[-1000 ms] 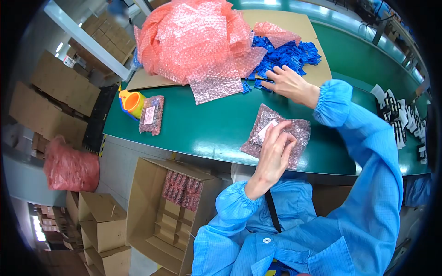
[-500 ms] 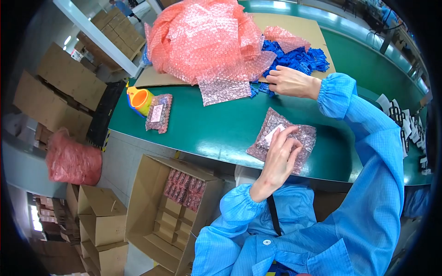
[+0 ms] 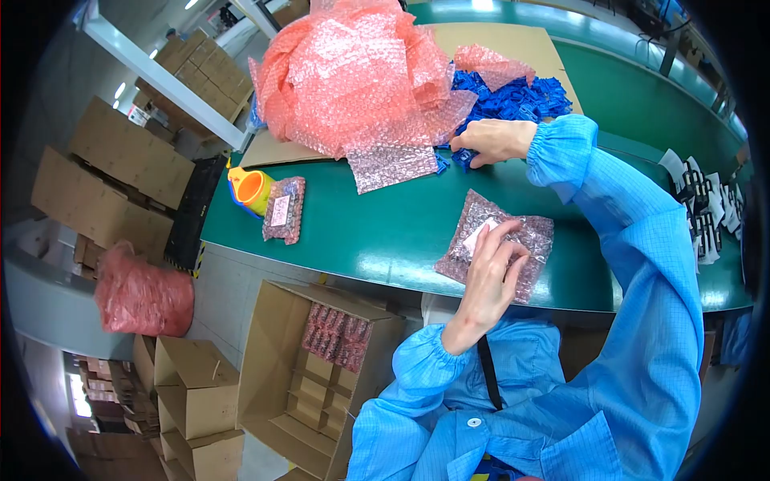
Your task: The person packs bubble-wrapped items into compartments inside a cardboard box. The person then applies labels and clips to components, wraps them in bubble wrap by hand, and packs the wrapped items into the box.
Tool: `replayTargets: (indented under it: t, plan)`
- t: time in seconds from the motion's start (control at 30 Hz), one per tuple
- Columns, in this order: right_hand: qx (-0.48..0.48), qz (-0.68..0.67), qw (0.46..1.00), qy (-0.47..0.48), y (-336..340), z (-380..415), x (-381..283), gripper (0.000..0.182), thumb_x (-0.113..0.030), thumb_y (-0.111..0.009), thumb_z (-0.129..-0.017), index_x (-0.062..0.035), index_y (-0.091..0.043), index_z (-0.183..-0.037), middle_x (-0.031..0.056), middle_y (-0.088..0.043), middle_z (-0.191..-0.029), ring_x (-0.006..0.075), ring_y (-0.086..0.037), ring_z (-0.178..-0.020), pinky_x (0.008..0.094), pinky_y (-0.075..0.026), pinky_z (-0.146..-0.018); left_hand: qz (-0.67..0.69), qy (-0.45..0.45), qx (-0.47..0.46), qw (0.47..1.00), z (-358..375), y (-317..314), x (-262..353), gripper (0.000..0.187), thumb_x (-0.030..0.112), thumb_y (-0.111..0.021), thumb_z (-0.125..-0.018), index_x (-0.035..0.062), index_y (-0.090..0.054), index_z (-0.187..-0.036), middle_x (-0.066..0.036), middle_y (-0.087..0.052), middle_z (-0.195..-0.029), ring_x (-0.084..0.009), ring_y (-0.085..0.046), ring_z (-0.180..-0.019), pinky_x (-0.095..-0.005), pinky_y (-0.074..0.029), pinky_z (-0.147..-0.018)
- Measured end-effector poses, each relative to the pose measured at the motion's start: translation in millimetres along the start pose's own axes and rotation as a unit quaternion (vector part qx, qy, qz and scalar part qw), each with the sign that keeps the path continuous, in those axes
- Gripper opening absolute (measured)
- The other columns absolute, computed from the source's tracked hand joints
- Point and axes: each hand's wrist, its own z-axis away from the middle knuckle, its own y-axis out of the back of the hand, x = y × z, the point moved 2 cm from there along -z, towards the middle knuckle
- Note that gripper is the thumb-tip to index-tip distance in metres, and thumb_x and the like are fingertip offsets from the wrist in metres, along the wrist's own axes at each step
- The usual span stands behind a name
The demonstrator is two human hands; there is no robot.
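A bubble-wrap pouch (image 3: pixel 533 240) with a white label lies near the front edge of the green table. My left hand (image 3: pixel 488 276) is on it, fingers bent and gripping its wrap. Farther back, my right hand (image 3: pixel 497 143) reaches to the near edge of a heap of small blue plastic pieces (image 3: pixel 521 103). Its thumb and fingers close around a blue piece (image 3: pixel 463 158), partly hidden by the fingers. Beside that hand lies a flat sheet of bubble wrap (image 3: pixel 393 168).
Pink bubble wrap (image 3: pixel 353 80) is piled on a cardboard sheet (image 3: pixel 536 46). A yellow tape dispenser (image 3: pixel 253 189) stands left, beside another wrapped pouch (image 3: pixel 284 210). Below the table is an open carton (image 3: pixel 269 353) with wrapped packs. Black-and-white parts (image 3: pixel 706 208) lie at right.
My right hand has moved slightly left and nearer along the heap's edge, its fingers now around a blue piece. My left hand stays on the pouch. The whole view has shifted slightly.
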Motion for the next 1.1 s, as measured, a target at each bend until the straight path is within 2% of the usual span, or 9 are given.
replayTargets:
  t: [0.17, 0.37, 0.47, 0.63, 0.73, 0.77, 0.87, 1.0, 1.1]
  plan:
    - [-0.014, -0.062, 0.997, -0.046, 0.1, 6.9, 4.7, 0.046, -0.013, -0.078, -0.073, -0.0006, -0.057, -0.113, 0.018, -0.065, -0.089, 0.0369, -0.064, -0.088, 0.045, -0.05, -0.078, 0.0, 0.001, 0.002, 1.0, 0.2, 0.0, -0.7, 0.01, 0.003, -0.064, -0.084, 0.002, -0.062, -0.093, -0.017, -0.055, -0.127, -0.0361, -0.051, -0.12, -0.0505, -0.027, -0.112]
    - [0.105, -0.049, 0.993, 0.015, -1.2, 26.4, -3.6, 0.034, -0.012, -0.078, -0.072, -0.0004, -0.055, -0.094, 0.0138, -0.058, -0.08, 0.0348, -0.061, -0.081, 0.044, -0.047, -0.071, -0.037, -0.03, 0.018, 0.999, 3.7, -3.3, 8.0, 0.014, 0.001, -0.067, -0.08, 0.0029, -0.062, -0.094, -0.017, -0.055, -0.124, -0.0383, -0.053, -0.115, -0.0486, -0.036, -0.105]
    - [0.069, -0.093, 0.993, 0.017, -8.2, 32.9, -5.8, 0.029, -0.011, -0.076, -0.073, -0.0004, -0.054, -0.088, 0.0145, -0.059, -0.082, 0.0352, -0.06, -0.081, 0.0441, -0.046, -0.07, -0.12, -0.065, 0.096, 0.986, 21.7, -9.2, 27.7, 0.024, 0.005, -0.072, -0.077, 0.0026, -0.062, -0.098, -0.014, -0.054, -0.106, -0.033, -0.054, -0.093, -0.0416, -0.045, -0.079]
    - [0.276, -0.097, 0.956, -0.037, -15.0, 79.3, -30.5, 0.023, -0.015, -0.075, -0.076, -0.0032, -0.059, -0.088, 0.0133, -0.059, -0.087, 0.0332, -0.057, -0.086, 0.0419, -0.046, -0.072, -0.118, 0.006, 0.092, 0.989, 46.3, -16.1, 30.9, 0.033, 0.011, -0.075, -0.077, 0.0015, -0.06, -0.105, -0.013, -0.055, -0.102, -0.0318, -0.055, -0.089, -0.0406, -0.045, -0.077]
    - [0.358, -0.115, 0.925, -0.058, -7.1, 126.4, -57.1, 0.023, -0.014, -0.079, -0.073, -0.0032, -0.061, -0.085, 0.0099, -0.054, -0.089, 0.0281, -0.054, -0.091, 0.0384, -0.044, -0.075, -0.153, 0.035, 0.075, 0.985, 44.6, -17.1, 27.4, 0.035, 0.011, -0.073, -0.078, 0.0003, -0.058, -0.108, -0.014, -0.056, -0.098, -0.0315, -0.056, -0.088, -0.0402, -0.046, -0.077]
    - [0.392, -0.09, 0.912, -0.083, -3.9, 143.2, -68.1, 0.023, -0.012, -0.08, -0.071, -0.0037, -0.062, -0.083, 0.0064, -0.052, -0.081, 0.0218, -0.053, -0.081, 0.034, -0.043, -0.069, -0.169, 0.05, 0.06, 0.983, 43.4, -17.8, 26.5, 0.029, 0.008, -0.072, -0.079, 0.0005, -0.059, -0.103, -0.014, -0.057, -0.096, -0.0328, -0.058, -0.089, -0.0411, -0.047, -0.077]
    - [0.321, -0.179, 0.904, -0.218, -10.3, 189.7, -84.1, 0.023, -0.01, -0.081, -0.071, -0.0039, -0.063, -0.082, 0.0031, -0.05, -0.074, 0.0151, -0.048, -0.071, 0.0285, -0.039, -0.063, -0.191, 0.05, 0.044, 0.979, 36.6, -15.0, 26.9, 0.016, 0.002, -0.069, -0.08, 0.0009, -0.06, -0.093, -0.014, -0.058, -0.09, -0.0336, -0.059, -0.083, -0.0426, -0.048, -0.072]
    - [0.3, -0.253, 0.888, -0.24, -36.3, 215.9, -109.2, 0.021, -0.01, -0.082, -0.071, -0.0032, -0.064, -0.08, 0.0018, -0.05, -0.07, 0.011, -0.045, -0.064, 0.0259, -0.037, -0.058, -0.233, 0.034, 0.014, 0.972, 35.5, -12.9, 25.2, 0.009, 0.0, -0.066, -0.082, 0.0006, -0.061, -0.09, -0.014, -0.057, -0.084, -0.0298, -0.061, -0.075, -0.0401, -0.049, -0.066]
    - [0.297, -0.255, 0.889, -0.239, -49.8, 214.0, -125.5, 0.021, -0.012, -0.082, -0.072, -0.0036, -0.064, -0.08, 0.0027, -0.053, -0.069, 0.0122, -0.051, -0.065, 0.0271, -0.042, -0.058, -0.045, 0.059, 0.076, 0.994, 41.3, -11.4, 22.3, 0.011, -0.003, -0.065, -0.085, -0.0018, -0.061, -0.095, -0.011, -0.059, -0.087, -0.0193, -0.063, -0.073, -0.0307, -0.05, -0.063]
